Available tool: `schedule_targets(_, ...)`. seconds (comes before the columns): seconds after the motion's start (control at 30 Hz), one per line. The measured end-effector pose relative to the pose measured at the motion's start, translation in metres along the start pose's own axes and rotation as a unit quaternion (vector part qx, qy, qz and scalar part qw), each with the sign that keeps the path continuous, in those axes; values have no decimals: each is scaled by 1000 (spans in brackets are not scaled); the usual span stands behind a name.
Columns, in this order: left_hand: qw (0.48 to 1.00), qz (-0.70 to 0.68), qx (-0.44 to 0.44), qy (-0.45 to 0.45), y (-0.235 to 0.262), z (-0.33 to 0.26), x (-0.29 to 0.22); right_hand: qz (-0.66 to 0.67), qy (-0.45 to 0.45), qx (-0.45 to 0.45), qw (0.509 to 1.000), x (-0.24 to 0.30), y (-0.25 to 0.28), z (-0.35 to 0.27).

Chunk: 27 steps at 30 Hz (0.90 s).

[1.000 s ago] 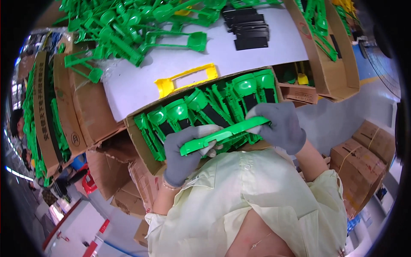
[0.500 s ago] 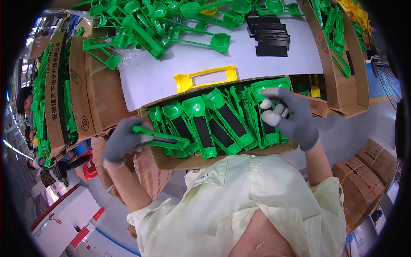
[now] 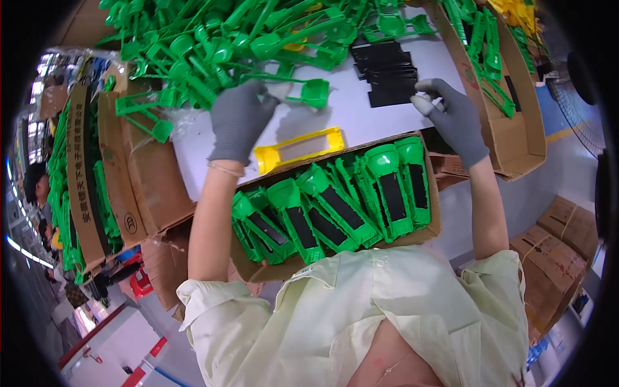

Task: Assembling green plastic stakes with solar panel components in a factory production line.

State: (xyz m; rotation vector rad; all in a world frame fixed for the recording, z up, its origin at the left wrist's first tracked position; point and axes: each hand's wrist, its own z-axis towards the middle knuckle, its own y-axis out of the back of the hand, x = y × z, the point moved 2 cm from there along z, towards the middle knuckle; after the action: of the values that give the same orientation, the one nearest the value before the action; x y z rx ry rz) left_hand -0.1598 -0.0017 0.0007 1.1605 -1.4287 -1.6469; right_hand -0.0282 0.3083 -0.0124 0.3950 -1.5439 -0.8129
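My left hand (image 3: pixel 242 121), in a grey glove, reaches to the green pile at the back of the table. Its fingers are closed on the near side of a green plastic frame (image 3: pixel 314 93), partly hiding it. To the right, my gloved right hand (image 3: pixel 448 115) has thumb and fingers apart beside a stack of black rectangular strips (image 3: pixel 389 89), with nothing visible in it. Nearer to me, a cardboard box (image 3: pixel 433 193) holds a row of green frames, several with black strips in them. Between box and pile lies a yellow frame (image 3: pixel 302 149).
Loose green frames (image 3: pixel 193 58) heap up at the back left. Cardboard cartons (image 3: pixel 151 161) of parts flank the white tabletop (image 3: pixel 374 122) on the left, and another carton (image 3: pixel 522 151) on the right. A fan (image 3: pixel 574 100) and stacked boxes (image 3: pixel 548 258) stand farther right.
My left hand has let go of the green frame it held and moved from the box's left side to the pile. My right hand has gone from over the box to the black strips.
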Motion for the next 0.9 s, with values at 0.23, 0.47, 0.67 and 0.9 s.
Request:
schedule_targets(0.23,983,53,141,103,-48,9,-21,-88,78,-12,993,-22,-6,14)
schedule_targets(0.47,943,-207,135,223,-52,-11,3,-219,306,13,926,5,-42,24)
schedule_targets(0.67,974,-88,83,192,-51,-16,4,-331,251,94,905,22,-59,31)
schedule_targets(0.9,806,-519,-182,218,-8,-70,18,-170,200,92,961,20,-42,17)
